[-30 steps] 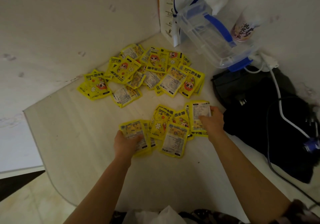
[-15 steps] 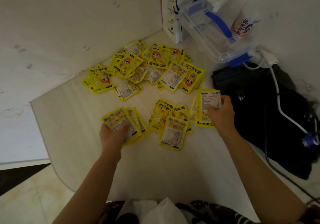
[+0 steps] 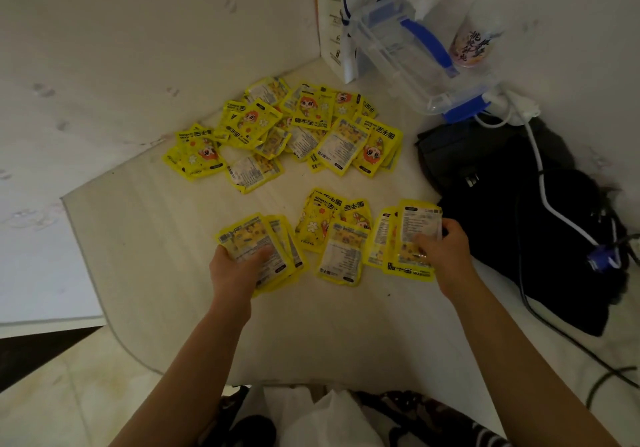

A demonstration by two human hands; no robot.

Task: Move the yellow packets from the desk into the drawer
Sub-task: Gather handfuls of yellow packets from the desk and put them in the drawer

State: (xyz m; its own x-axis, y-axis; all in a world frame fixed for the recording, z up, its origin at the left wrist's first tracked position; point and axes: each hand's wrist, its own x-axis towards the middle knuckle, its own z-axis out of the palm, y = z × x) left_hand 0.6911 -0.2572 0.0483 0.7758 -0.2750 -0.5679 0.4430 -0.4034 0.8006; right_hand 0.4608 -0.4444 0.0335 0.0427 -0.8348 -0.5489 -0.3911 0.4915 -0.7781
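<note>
Many yellow packets lie on the pale desk (image 3: 145, 238). A big loose heap (image 3: 294, 131) sits near the back corner. My left hand (image 3: 235, 266) grips a small stack of packets (image 3: 258, 245) at the front left. My right hand (image 3: 443, 252) grips another stack (image 3: 412, 232) at the front right, thumb on top. Between the hands a few packets (image 3: 336, 238) lie flat on the desk. No drawer is in view.
A black bag (image 3: 512, 211) with white and black cables fills the right side. A clear plastic box with blue latches (image 3: 412, 51), a white paper bag (image 3: 332, 20) and a cup (image 3: 474, 41) stand in the back corner. Walls close the left and back.
My left hand drew its stack out to the left, then came back a little toward the middle. My right hand lifted its stack slightly and holds it at the front right.
</note>
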